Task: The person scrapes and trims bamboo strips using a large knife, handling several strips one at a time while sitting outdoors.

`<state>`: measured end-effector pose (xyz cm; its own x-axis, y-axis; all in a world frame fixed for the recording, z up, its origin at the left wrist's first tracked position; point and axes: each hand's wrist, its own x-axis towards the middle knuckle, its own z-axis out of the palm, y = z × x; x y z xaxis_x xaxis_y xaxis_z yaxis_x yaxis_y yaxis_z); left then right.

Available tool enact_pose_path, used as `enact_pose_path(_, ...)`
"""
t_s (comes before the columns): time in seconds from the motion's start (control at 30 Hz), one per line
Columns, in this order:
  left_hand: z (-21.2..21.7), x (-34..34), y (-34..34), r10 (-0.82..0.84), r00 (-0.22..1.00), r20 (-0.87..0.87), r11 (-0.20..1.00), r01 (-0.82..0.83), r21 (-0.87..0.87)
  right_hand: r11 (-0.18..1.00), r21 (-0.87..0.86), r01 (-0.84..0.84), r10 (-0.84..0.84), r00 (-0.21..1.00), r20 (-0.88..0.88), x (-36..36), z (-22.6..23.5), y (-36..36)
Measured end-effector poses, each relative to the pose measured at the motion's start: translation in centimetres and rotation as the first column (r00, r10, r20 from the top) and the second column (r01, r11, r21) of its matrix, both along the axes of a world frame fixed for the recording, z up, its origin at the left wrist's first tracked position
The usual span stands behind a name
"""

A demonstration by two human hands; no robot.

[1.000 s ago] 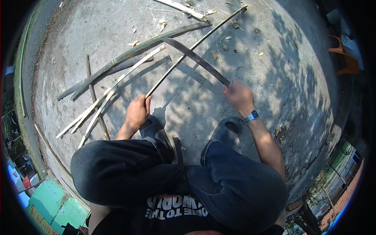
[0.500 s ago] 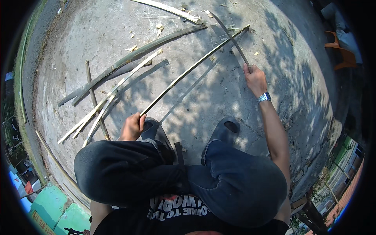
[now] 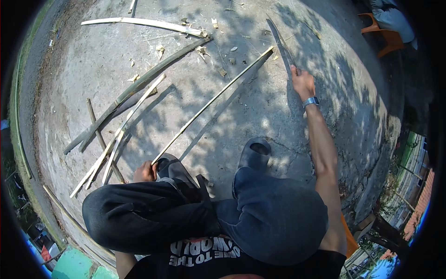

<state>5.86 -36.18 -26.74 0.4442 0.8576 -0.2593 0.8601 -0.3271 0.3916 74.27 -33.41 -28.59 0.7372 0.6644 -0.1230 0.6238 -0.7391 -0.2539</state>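
Now, head view: you look down at grey ground [image 3: 288, 153] patched with sun and shade, your knees bent in dark trousers [image 3: 278, 214].
Left hand [image 3: 145, 172]: low, just beside your left shoe [image 3: 174, 168]; its fingers pinch the near end of a narrow strip [image 3: 214, 99].
Narrow strip: it slants away from you, up and to the right, between your two hands; its far end meets its own shadow close to the ground.
Right hand [image 3: 304, 83]: at the end of your outstretched arm, a metal watch [image 3: 311, 101] on the wrist; its fingers wrap round the near end of a long blade [image 3: 284, 45].
Long blade: it points away from you, just right of the strip's far end and apart from it; you cannot tell whether its tip touches the ground.
Left side: a long grey-green pole [image 3: 153, 74] lies near some pale strips [image 3: 139, 109], with a dark stick [image 3: 93, 118] crossing among them.
Far ground: a pale split length [image 3: 148, 21] lies near scattered chips [image 3: 203, 53].
Upper right: an orange chair [image 3: 390, 41].
Right shoe [image 3: 255, 153]: flat on the ground.
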Motion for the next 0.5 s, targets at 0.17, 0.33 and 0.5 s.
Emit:
enact_pose_path(0.17, 1.2, -2.2, 0.5, 0.063, 0.996, -0.060, 0.993, -0.069, -0.095, 0.911, -0.019, -0.413, 0.408, 0.906, -0.115, -9.6, 1.7, -4.6)
enact_pose_path(0.33, 2.6, -0.5, 1.8, 0.066, 0.982, -0.176, 0.981, -0.097, -0.171, 0.974, 0.132, -0.186, 0.182, 0.982, 0.042, -0.1, -3.0, -5.1)
enact_pose_path(0.5, 2.3, -3.5, 1.4, 0.042, 0.970, -0.239, 0.995, -0.062, -0.078, 0.936, 0.099, -0.337, 0.341, 0.940, -0.031, -8.4, 0.5, -5.6)
